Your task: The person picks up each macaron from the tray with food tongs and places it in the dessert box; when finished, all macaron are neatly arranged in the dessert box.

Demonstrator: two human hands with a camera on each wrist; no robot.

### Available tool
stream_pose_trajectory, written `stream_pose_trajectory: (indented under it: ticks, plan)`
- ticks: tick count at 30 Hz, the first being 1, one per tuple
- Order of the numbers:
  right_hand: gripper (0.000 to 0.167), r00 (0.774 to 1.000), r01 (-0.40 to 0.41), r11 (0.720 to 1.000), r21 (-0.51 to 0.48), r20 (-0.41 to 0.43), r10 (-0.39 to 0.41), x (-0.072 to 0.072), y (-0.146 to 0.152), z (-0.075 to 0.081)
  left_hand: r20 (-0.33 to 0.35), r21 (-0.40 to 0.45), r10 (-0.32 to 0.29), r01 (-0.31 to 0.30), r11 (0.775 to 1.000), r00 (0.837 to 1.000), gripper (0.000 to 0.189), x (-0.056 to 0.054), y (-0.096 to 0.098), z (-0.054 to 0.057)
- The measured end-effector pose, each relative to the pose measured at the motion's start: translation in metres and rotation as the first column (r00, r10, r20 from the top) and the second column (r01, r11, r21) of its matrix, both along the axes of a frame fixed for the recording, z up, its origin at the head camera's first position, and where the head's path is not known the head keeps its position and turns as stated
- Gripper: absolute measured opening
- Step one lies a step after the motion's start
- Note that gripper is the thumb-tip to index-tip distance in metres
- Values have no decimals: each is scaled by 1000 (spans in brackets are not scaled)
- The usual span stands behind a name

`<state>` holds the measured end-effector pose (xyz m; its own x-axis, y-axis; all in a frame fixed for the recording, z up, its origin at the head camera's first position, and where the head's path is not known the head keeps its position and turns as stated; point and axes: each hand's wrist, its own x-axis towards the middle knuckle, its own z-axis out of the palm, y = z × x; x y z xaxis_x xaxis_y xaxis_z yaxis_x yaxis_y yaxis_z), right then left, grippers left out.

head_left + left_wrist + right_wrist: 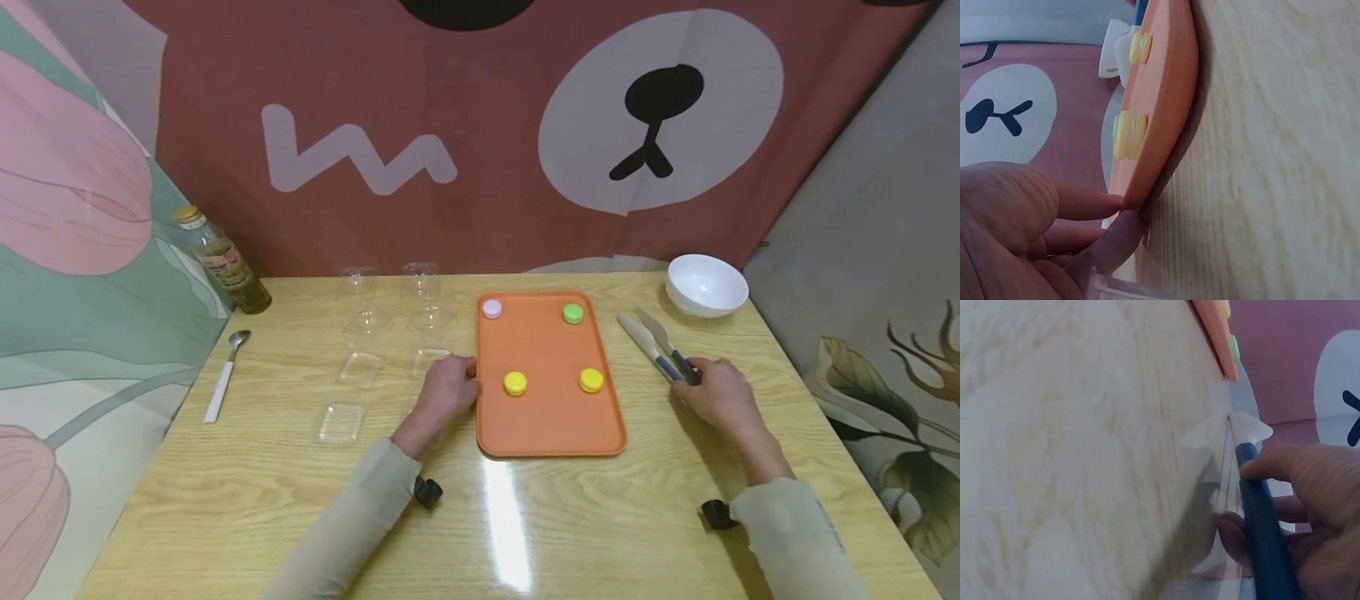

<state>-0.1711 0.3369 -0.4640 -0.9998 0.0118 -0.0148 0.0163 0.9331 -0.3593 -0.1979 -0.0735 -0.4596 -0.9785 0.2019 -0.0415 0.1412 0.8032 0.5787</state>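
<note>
My left hand pinches the left rim of an orange tray; in the left wrist view thumb and finger meet at that edge. On the tray lie a pink macaron, a green macaron and two yellow ones, the left and the right. Right of the tray, my right hand grips the dark handle of a table knife. A second knife with a blue handle lies alongside, its handle end partly hidden by the hand.
Several clear plastic containers stand left of the tray, some close to my left forearm. Farther left are a spoon with a white handle and a bottle with a gold cap. A white bowl sits at the back right, near the wall.
</note>
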Motion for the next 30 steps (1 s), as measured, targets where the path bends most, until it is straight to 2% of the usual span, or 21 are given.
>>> stream_pose_trajectory:
  ticks: [4,10,16,21,30]
  plan:
    - [53,998,-1,1000,-24,-57,0,-1,3,-3,-17,2,11,-11,1000,1000,16,0,-1,-1]
    - [49,995,0,999,-50,-100,-5,-1,5,-4,0,35,12,-12,999,1000,16,-1,-2,-3]
    - [44,986,15,997,-81,-164,-28,-3,-1,-1,-23,17,2,-2,1000,1000,18,0,-2,-4]
    - [47,985,-2,995,-95,-173,-14,-7,-13,10,-2,35,2,-2,999,1000,17,1,-2,-3]
    - [48,988,-90,989,-116,-138,74,-21,-52,28,41,54,6,-8,999,999,17,4,-1,-2]
